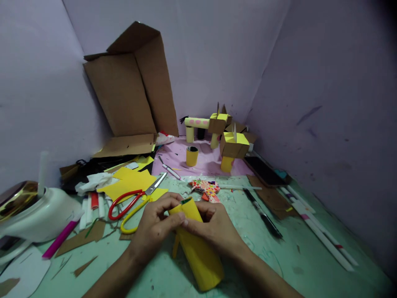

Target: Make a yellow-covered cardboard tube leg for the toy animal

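Note:
A yellow paper-covered tube [201,256] slants toward me over the green tabletop, its open far end showing a dark inside. My left hand [161,219] is closed on the tube's upper left side, thumb on top. From the right, my right hand [214,223] grips the same end, and both thumbs meet near the rim. A narrow yellow strip [175,246] hangs beside the tube, below my left hand. Just beyond the hands lies a patterned red and white scrap [206,189]. Scissors [145,192] with one red and one yellow handle lie open left of my hands.
Behind stand a short yellow tube [192,156], a yellow paper-and-card animal figure [198,122] and a box-headed piece [234,145]. At left are a white teapot-like vessel [46,211] and yellow paper [130,182]. A brush [263,215], phone [265,170] and white sticks [322,229] lie right.

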Demonstrator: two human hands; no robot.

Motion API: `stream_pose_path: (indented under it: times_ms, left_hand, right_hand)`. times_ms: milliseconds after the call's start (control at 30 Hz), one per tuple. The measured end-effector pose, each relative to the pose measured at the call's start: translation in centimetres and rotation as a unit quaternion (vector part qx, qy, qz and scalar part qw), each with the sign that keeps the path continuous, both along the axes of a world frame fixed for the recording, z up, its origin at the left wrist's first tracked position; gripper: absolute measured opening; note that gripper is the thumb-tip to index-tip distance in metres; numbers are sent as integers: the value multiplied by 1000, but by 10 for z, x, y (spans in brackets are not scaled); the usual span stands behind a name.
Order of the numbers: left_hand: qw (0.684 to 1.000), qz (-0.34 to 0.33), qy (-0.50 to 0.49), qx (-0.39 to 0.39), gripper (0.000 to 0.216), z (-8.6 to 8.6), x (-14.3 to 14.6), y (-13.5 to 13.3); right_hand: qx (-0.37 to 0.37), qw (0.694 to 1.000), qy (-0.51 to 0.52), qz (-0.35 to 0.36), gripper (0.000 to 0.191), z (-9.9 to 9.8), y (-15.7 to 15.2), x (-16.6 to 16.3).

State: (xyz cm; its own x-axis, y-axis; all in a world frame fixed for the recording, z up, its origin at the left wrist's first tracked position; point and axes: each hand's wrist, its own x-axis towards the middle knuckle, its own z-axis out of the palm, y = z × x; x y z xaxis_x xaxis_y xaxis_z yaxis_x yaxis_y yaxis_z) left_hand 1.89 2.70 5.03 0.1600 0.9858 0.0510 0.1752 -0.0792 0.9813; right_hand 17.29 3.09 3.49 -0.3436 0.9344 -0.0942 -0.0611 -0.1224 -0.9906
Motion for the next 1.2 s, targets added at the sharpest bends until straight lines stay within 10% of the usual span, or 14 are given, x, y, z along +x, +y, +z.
stream_pose_path:
  times_ms: [300, 867, 1200]
  left_hand:
    - [989, -35, -137, -36, 12, -11, -3, 0]
    - [999, -25, 37, -24, 17, 0, -4, 3]
    - [1000, -19, -7, -8, 12, -3, -7, 3]
  right_hand:
    - [-29, 1000, 10, -3, 23, -2, 1, 3]
    - [-35, 996, 47, 60, 49, -9, 4, 7]
    - [-21, 996, 46, -78, 53, -12, 15, 22]
